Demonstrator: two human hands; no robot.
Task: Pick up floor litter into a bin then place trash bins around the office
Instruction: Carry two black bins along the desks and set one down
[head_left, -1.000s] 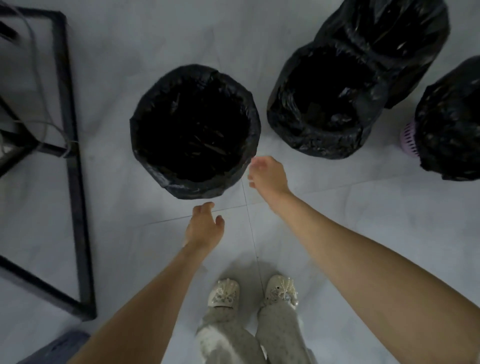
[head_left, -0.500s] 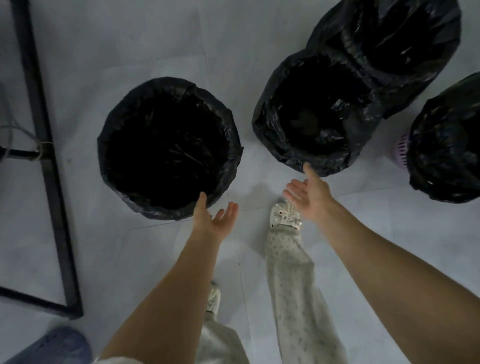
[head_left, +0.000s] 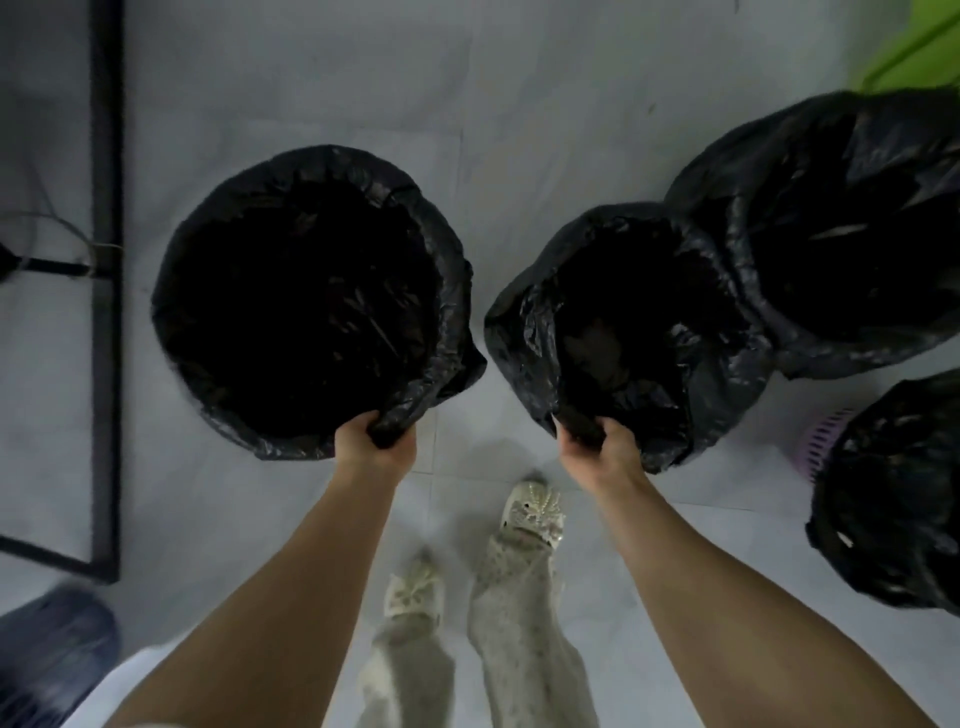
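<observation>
pale tiled floor (head_left: 322, 78) bears four black-lined bins (head_left: 306, 296) and a black frame (head_left: 106, 312).

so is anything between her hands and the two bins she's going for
Nothing visible. The left hand already grips the near rim of the left bin, and the right hand grips the near rim of the middle bin, both through the black liners.

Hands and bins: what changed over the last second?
Both hands reached forward and took hold: the left hand now grips the left bin's liner rim, the right hand grips the middle bin's. The two bins at right stayed untouched.
</observation>
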